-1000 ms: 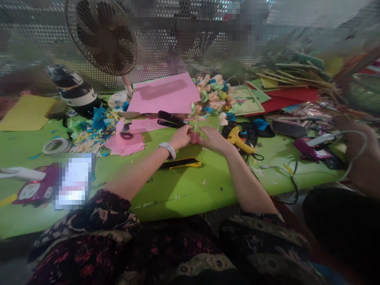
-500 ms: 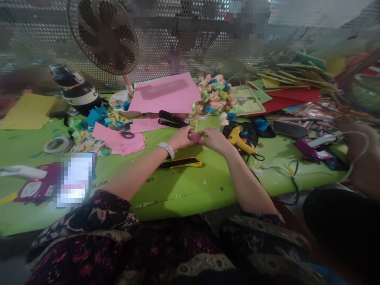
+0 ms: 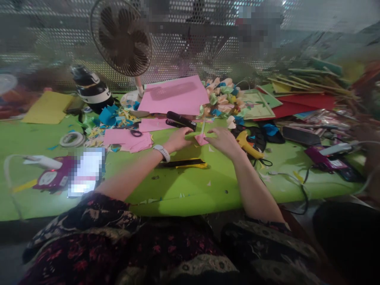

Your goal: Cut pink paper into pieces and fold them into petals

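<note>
A small folded pink paper piece (image 3: 201, 139) lies on the green table between my hands, a pale stick-like strip standing just behind it. My left hand (image 3: 179, 139), with a pale wristband, is left of the piece, its fingers apart and holding nothing. My right hand (image 3: 223, 141) hovers on the other side, fingers spread and the fingertips close to the paper's edge; whether they touch it I cannot tell. Behind my left hand lies a black stapler (image 3: 181, 120). A yellow and black cutter knife (image 3: 191, 163) rests in front of the hands.
Pink sheets (image 3: 127, 139) with scissors (image 3: 136, 133) and paper scraps lie at left, near a lit phone (image 3: 87, 172). A yellow glue gun (image 3: 249, 145) is right of my hand. Behind stand a fan (image 3: 121, 37), a black bottle (image 3: 92, 91) and a paper-flower pile (image 3: 224, 95).
Both hands have come away from the pink paper piece and opened, moving apart to either side. The piece now sits on the table. The whole view has shifted slightly.
</note>
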